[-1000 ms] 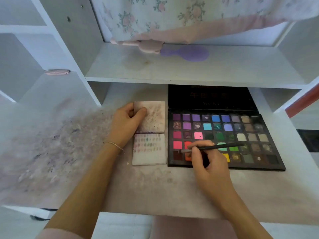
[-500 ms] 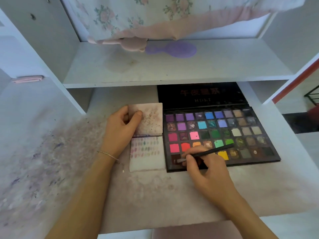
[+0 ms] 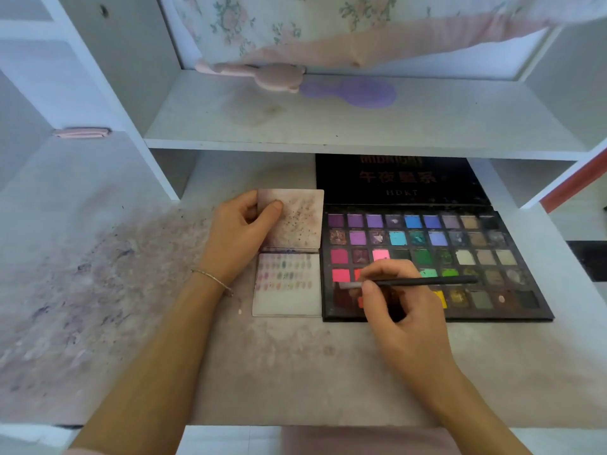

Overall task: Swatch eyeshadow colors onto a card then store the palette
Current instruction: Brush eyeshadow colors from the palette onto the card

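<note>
Dipping continues: brush (image 3: 414, 283) pinched by right hand (image 3: 399, 310), tip moved down to dark pan at palette (image 3: 437, 267) front-left corner. Card (image 3: 289, 284) on bench (image 3: 295, 372) pinned by left hand (image 3: 241, 233), thumb pressed. Swatching unfinished.

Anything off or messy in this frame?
Yes: the desk surface left of the swatch card is smeared with purple-grey powder stains. Several pans in the eyeshadow palette look cracked or dug out. Nothing is tipped over.
</note>
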A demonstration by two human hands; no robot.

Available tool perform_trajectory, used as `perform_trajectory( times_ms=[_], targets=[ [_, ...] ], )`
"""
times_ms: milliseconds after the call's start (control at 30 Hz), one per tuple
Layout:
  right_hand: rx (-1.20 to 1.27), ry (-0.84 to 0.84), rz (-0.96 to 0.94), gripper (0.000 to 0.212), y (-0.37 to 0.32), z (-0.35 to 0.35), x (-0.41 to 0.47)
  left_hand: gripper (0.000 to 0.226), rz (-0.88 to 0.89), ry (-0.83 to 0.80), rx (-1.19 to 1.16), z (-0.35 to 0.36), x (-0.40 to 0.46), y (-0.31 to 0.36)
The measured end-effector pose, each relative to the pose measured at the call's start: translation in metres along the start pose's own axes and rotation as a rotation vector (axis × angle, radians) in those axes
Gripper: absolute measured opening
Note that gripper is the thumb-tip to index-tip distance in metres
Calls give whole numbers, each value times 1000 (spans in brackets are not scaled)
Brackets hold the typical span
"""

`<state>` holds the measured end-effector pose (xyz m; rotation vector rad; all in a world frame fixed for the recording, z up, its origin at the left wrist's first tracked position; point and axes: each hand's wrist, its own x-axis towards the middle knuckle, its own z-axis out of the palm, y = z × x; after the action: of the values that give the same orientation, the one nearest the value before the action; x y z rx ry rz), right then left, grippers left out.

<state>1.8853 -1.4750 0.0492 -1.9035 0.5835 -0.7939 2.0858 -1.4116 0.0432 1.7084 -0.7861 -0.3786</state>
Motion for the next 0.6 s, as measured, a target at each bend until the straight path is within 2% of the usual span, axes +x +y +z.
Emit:
perform_trajectory(
  times_ms=[100, 233, 433, 600],
  targets=[
    [35, -57, -53, 7, -8, 14, 9, 6, 8, -90, -67, -6, 0, -1],
    [53, -179, -39, 12, -13, 39, 13, 16, -8, -228, -92, -14, 0, -1],
    [5, -202, -31, 16, -10, 53, 11, 26, 1, -238, -47, -12, -1, 0],
    [-19, -197, -28, 6, -7, 55, 11, 28, 18, -243, -69, -10, 0, 0]
  ],
)
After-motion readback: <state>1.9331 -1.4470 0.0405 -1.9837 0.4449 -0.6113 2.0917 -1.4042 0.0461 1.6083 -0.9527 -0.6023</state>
